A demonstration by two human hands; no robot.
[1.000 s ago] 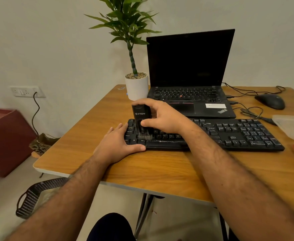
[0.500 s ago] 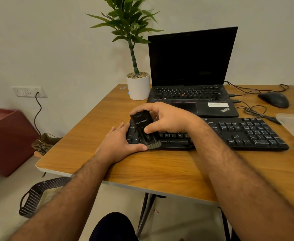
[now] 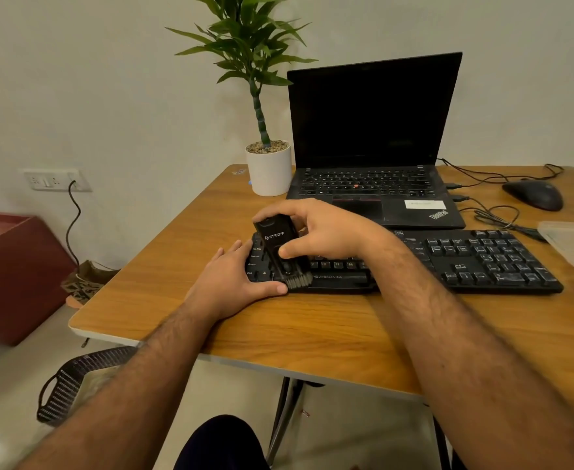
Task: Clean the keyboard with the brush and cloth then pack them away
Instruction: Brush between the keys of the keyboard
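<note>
A black keyboard lies across the wooden table, in front of the laptop. My right hand grips a black brush with grey bristles; the brush is tilted and its bristles rest on the bottom key row near the keyboard's front left. My left hand lies flat against the keyboard's left end, thumb along its front edge. No cloth is visible.
An open black laptop stands behind the keyboard, with a potted plant at its left. A mouse and cables lie at the back right. A clear plastic container sits at the right edge. A dark basket is on the floor.
The brush has swept from the upper keys down to the front row and tilted over. My left hand has stayed on the keyboard's left end.
</note>
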